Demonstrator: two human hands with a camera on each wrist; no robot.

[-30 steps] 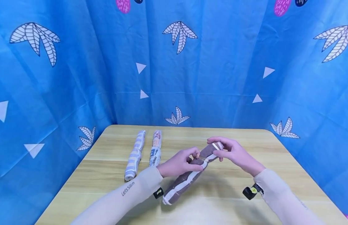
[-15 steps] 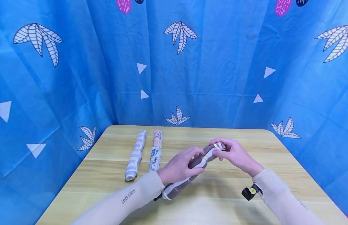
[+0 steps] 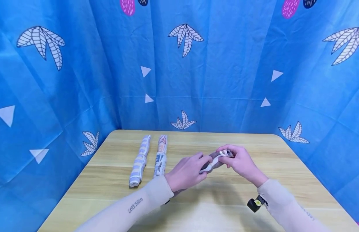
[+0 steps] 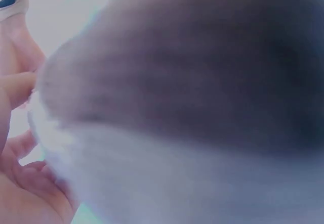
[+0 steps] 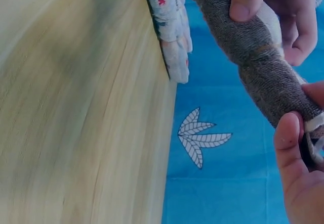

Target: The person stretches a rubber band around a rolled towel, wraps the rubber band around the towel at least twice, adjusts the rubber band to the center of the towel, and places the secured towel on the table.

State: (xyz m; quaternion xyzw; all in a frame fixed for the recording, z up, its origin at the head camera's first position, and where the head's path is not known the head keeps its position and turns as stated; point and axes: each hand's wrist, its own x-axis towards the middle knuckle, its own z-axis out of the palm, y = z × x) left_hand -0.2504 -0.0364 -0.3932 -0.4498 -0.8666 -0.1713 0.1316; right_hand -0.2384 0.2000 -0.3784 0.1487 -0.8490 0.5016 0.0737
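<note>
A grey-brown rolled towel (image 3: 216, 163) with a white edge strip is held above the table between both hands. My left hand (image 3: 187, 171) grips the roll near its middle, thumb on one side and fingers on the other. My right hand (image 3: 240, 162) pinches its far-right end between thumb and fingers. In the right wrist view a thin tan rubber band (image 5: 263, 49) circles the roll and narrows it there, between the two hands. The left hand and sleeve hide most of the roll's lower end in the head view. Close and blurred, the towel (image 4: 177, 92) fills the left wrist view.
Two more rolled towels lie on the wooden table (image 3: 109, 199) to the left: one striped (image 3: 139, 161), one printed with lettering (image 3: 160, 158), its near end behind the left arm. A blue patterned curtain (image 3: 225, 64) surrounds the table's back and sides.
The left fingers were pulling the rubber band out from the roll; now it lies against the towel. The left hand has closed around the roll, whose lower end has swung behind the left wrist.
</note>
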